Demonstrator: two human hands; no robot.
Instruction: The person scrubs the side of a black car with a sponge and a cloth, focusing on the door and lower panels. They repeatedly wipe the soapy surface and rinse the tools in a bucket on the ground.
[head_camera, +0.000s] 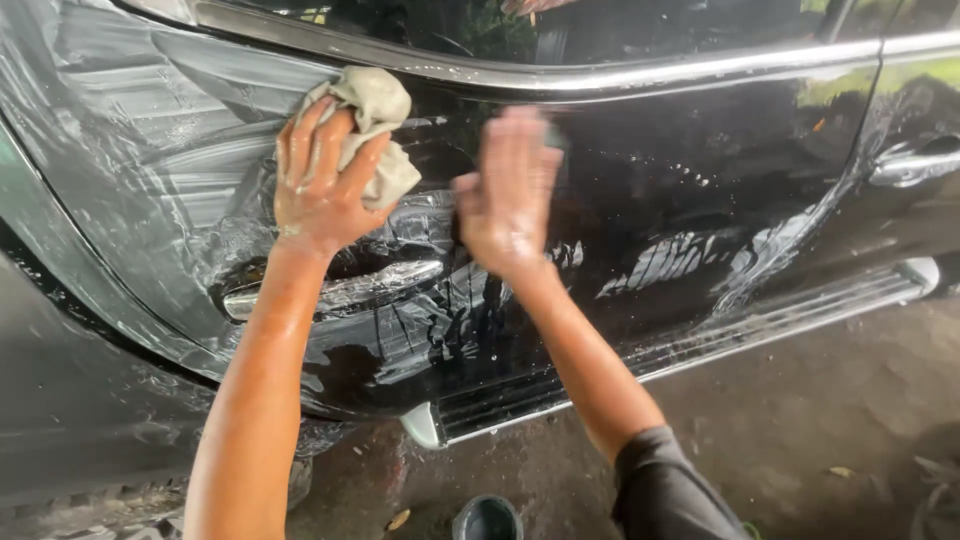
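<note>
Forearms first, both wet and reaching up from the bottom of the view. Below them, a dark round container (486, 518) on the wet concrete ground (800, 420), and further up the car's side step (700, 340). Left hand (322, 180) is spread flat, fingers pressing a crumpled beige cloth (378, 125) against the black car door (640, 180); the cloth bunches out above and to the right of the fingertips. Just under that hand, the chrome door handle (335, 292), streaked with suds. Right hand (508, 192), blurred, is open with palm flat on the soapy panel, near the cloth and holding nothing. Above both hands runs the chrome window trim (620, 75); far right, a second door handle (915, 165).
</note>
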